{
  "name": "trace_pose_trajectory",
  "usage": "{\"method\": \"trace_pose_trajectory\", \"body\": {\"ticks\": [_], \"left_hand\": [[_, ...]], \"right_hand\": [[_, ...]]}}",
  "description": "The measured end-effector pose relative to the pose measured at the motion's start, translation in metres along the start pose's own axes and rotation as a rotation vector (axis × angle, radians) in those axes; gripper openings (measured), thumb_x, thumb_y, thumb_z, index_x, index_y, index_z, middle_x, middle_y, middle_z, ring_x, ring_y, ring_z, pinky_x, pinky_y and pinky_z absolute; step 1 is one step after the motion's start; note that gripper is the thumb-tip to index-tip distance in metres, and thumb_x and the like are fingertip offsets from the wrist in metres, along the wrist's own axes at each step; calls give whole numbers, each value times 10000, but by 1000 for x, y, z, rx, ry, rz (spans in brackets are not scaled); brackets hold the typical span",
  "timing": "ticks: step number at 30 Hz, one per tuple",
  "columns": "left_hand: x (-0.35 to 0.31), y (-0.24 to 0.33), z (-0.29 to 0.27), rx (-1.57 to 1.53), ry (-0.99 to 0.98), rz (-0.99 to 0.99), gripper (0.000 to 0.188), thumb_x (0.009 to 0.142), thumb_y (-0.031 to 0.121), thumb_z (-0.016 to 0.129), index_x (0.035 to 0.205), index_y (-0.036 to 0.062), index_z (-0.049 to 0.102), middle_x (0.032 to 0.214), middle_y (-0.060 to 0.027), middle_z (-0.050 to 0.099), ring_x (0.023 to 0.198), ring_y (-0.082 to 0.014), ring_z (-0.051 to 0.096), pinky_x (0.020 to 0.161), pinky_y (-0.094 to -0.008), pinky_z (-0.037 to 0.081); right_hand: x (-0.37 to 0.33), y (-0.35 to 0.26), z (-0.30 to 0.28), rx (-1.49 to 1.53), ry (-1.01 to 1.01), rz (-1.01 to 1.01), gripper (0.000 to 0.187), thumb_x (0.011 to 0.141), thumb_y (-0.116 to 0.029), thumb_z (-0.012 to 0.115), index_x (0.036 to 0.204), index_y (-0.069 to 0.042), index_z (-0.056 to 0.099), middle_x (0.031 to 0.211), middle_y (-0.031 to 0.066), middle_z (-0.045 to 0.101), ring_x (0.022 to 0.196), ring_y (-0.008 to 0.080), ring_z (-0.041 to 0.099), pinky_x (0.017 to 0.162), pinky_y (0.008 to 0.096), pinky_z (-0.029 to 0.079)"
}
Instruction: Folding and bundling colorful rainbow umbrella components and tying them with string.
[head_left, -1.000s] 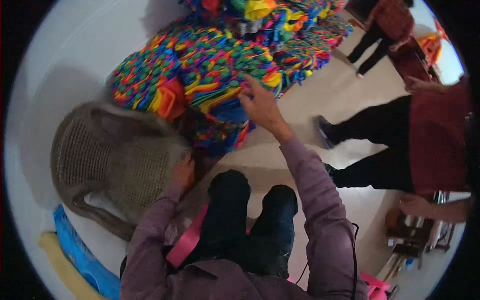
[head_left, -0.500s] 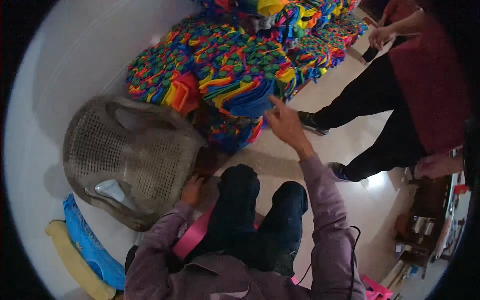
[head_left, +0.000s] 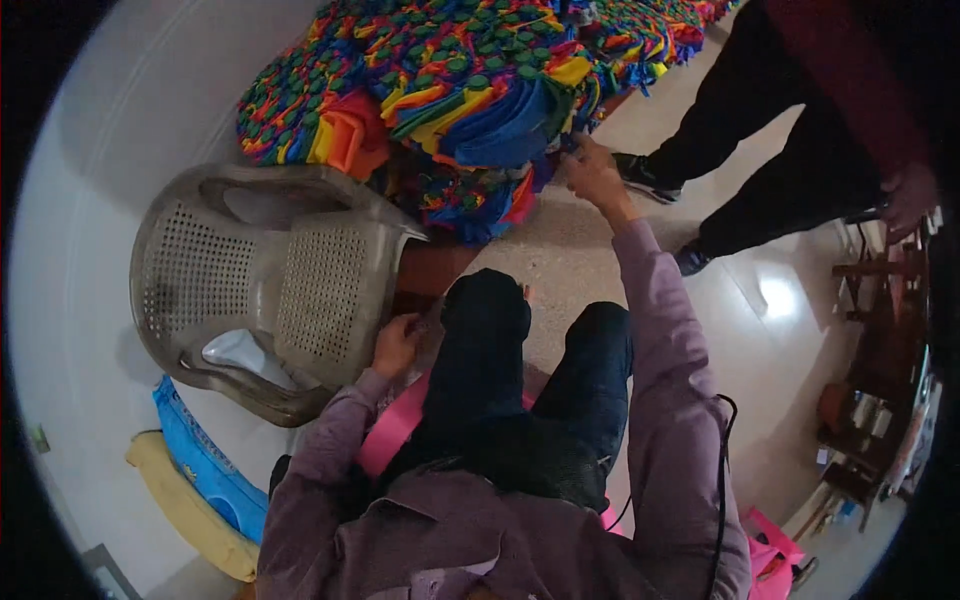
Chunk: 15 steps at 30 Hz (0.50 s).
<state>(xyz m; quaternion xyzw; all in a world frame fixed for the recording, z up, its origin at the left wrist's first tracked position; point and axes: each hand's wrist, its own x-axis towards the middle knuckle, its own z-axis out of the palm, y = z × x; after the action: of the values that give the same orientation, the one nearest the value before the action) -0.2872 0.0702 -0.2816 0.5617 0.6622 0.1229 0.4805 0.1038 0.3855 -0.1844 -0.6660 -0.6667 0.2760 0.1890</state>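
Note:
My right hand (head_left: 594,176) reaches forward with the fingers apart, its fingertips at the right edge of a big heap of multicoloured fabric bundles (head_left: 490,125) dotted with green round pieces. Whether the fingertips touch the fabric cannot be made out. My left hand (head_left: 396,346) is low beside my left knee, close to the seat edge of a grey-brown plastic armchair (head_left: 318,290). Its fingers are loosely bent and apart, and nothing shows in them. A pale smooth object (head_left: 240,352) lies by the chair's near armrest.
A person in black trousers (head_left: 740,150) stands at the right. A blue packet (head_left: 205,460) and a yellow one (head_left: 185,505) lie on the left. I sit on a pink seat (head_left: 393,428). Wooden furniture (head_left: 880,400) stands at the far right, and pale wall rises behind the chair.
My right hand has moved a little right and forward, and its pointing finger is less raised. My left hand has come slightly away from the chair. The view has tilted, and the person shifted right.

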Motion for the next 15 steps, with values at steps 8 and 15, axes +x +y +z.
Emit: {"method": "trace_pose_trajectory", "body": {"ticks": [8,15], "left_hand": [[48,159,33,-277,213,22,428,1011,166,654,1395,-7,581,1336,-213,648,1236,-241,622,1030,-351,487],[84,266,107,-170,282,259,485,1009,215,674,1430,9,550,1401,-205,597,1292,-321,581,1092,-412,454]], "right_hand": [[20,96,-2,348,-270,236,549,932,-344,649,1362,-23,529,1094,286,705,937,463,695,871,539,545],[47,219,38,166,-274,-101,605,922,-366,649,1395,-18,503,1199,324,675,1073,510,661,920,542,528]]}}
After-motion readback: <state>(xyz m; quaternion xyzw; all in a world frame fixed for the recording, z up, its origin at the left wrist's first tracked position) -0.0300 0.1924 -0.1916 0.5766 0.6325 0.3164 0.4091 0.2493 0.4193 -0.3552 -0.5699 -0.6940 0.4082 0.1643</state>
